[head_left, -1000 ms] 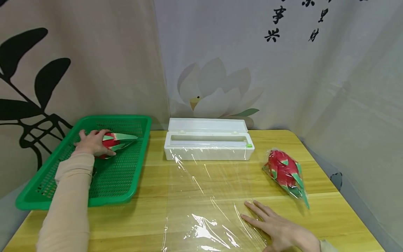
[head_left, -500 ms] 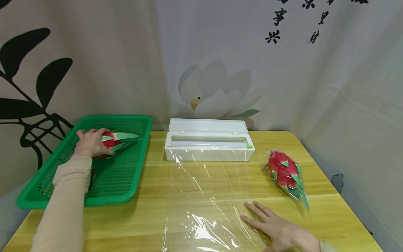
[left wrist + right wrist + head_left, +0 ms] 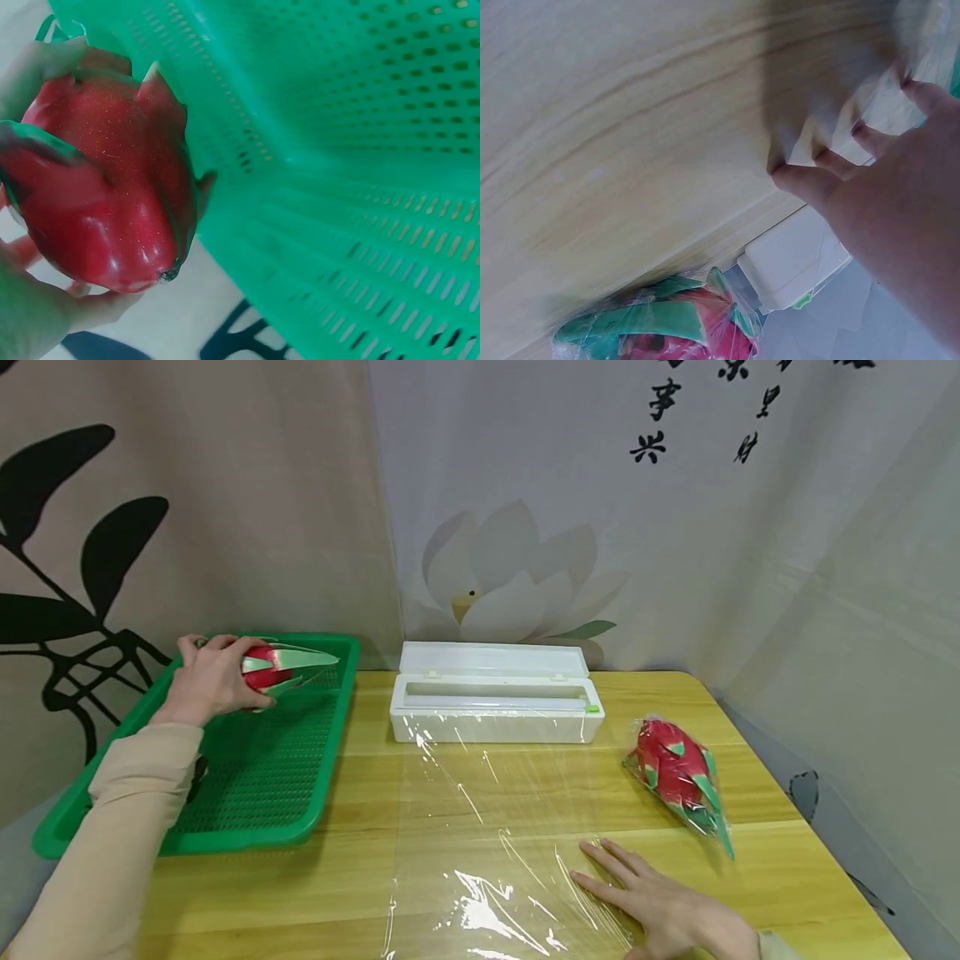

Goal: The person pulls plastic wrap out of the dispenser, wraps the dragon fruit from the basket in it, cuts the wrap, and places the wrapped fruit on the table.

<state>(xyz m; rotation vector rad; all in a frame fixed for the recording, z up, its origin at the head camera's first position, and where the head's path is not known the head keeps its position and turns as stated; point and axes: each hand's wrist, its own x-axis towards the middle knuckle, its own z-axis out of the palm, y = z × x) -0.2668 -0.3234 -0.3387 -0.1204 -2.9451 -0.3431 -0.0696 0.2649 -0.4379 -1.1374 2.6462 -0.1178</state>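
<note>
My left hand (image 3: 210, 681) grips a red dragon fruit (image 3: 264, 670) with long green-and-white tips, holding it above the far part of a green plastic basket (image 3: 334, 768). In the left wrist view, fingers and thumb curl round the red body of this fruit (image 3: 120, 180). A sheet of clear cling film (image 3: 480, 827) stretches over the wooden table from a white dispenser box (image 3: 495, 728). On the film's right edge rests my right hand (image 3: 667, 902), fingers spread. Right of the film lies another dragon fruit (image 3: 677, 768), wrapped in clear film.
The dispenser's white lid (image 3: 495, 658) stands raised at the back, and a green piece (image 3: 592, 709) sits at its right end. Behind the table (image 3: 780, 877) hangs a printed curtain (image 3: 517, 485). Something dark in the basket is partly hidden by the left sleeve (image 3: 150, 777).
My left hand has lifted the dragon fruit slightly from the basket floor, up and away from me. My right hand has stayed in place on the film.
</note>
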